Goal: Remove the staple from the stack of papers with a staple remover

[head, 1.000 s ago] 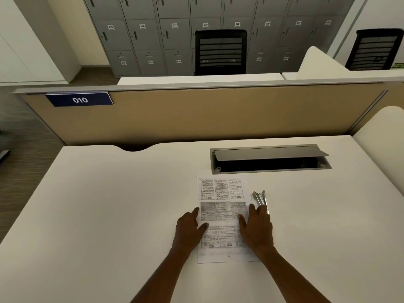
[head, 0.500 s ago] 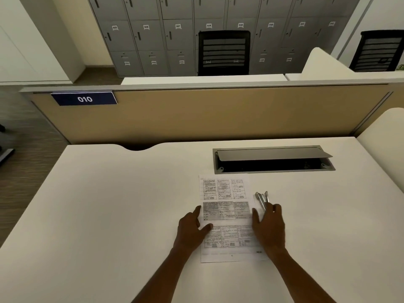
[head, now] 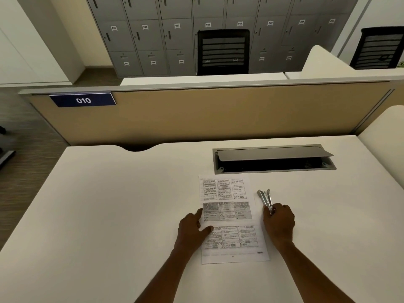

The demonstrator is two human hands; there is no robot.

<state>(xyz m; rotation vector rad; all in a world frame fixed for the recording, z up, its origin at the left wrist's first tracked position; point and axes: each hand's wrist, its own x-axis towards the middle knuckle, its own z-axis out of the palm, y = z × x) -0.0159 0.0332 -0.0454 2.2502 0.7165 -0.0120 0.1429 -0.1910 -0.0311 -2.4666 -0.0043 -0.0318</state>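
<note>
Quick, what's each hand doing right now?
Left hand: open, flat on the stack of papers.
Right hand: fingers closing around the staple remover.

The right hand (head: 279,223) no longer lies flat on the white printed stack of papers (head: 231,217); it now sits off the sheet's right edge, fingers curled in a grip around the near end of the shiny metal staple remover (head: 265,199).

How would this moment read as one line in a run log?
left hand: flat on papers | right hand: closing on staple remover | staple: not visible
</note>
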